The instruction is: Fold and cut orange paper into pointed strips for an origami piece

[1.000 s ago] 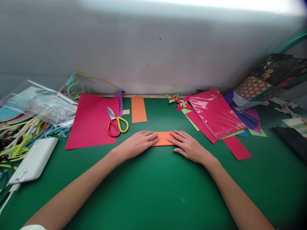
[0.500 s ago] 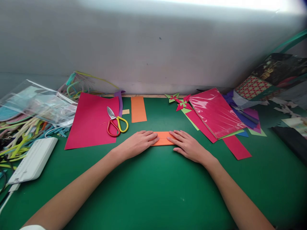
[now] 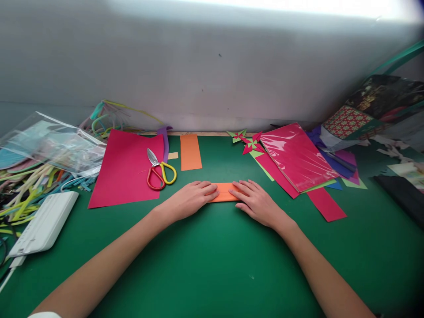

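A folded orange paper strip (image 3: 224, 192) lies flat on the green table (image 3: 212, 260), with a crease running along its length. My left hand (image 3: 195, 198) rests on its left end, the fingers laid flat over it. On the right end lie the fingers of my right hand (image 3: 253, 199), somewhat spread, with the thumb apart on the near side. Both ends of the strip are hidden under my hands. Farther back stands out another orange paper piece (image 3: 191, 152), lying flat. Scissors (image 3: 159, 169) with a red and a yellow handle lie on a large red sheet (image 3: 124, 170).
Folded red and green paper stars (image 3: 252, 143) lie near the wall. To their right is a pack of red paper (image 3: 298, 157) over coloured sheets. At left are a white power bank (image 3: 44, 223), a clear plastic bag (image 3: 59, 143) and many coloured strips (image 3: 29, 190).
My right hand has slid very slightly left along the orange strip. The whole view has shifted a little; my left hand keeps its place on the strip.
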A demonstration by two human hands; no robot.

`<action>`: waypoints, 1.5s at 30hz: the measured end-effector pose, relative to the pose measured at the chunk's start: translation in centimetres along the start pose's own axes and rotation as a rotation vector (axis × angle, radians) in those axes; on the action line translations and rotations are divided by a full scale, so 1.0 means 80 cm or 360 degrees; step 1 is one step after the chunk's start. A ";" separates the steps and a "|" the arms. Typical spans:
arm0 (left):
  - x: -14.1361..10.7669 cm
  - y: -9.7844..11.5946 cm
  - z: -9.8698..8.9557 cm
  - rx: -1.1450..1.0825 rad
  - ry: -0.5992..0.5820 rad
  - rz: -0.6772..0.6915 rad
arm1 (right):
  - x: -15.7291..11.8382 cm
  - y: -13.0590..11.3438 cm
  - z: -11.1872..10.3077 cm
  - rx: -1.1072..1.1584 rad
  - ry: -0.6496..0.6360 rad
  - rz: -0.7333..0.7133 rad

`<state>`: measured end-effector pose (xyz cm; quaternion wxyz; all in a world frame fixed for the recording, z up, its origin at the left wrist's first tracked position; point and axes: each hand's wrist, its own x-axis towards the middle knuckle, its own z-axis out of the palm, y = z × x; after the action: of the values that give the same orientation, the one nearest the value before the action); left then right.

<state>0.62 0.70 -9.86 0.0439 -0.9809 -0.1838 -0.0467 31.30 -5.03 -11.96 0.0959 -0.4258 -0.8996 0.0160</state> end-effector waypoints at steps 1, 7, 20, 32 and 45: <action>0.000 0.000 0.001 -0.0006 0.0006 -0.0002 | 0.001 -0.002 0.000 -0.0012 0.0003 -0.0016; 0.000 0.000 0.002 -0.0056 0.0040 -0.0014 | 0.009 -0.012 0.006 0.0025 -0.0019 -0.0103; -0.001 0.001 0.000 -0.0009 0.0003 0.0016 | 0.010 -0.016 0.013 0.0050 -0.0012 -0.0087; -0.014 -0.021 0.002 -0.0322 0.0056 0.0130 | 0.011 -0.014 0.013 0.0074 -0.0025 -0.0078; -0.019 -0.021 0.010 -0.0307 0.0159 0.0108 | 0.011 -0.016 0.011 0.0074 -0.0027 -0.0081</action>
<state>-1.34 1.82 -10.72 -0.0402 -0.9826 -0.1427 -0.1117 29.63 -5.07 -12.53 0.0986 -0.4004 -0.9102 0.0380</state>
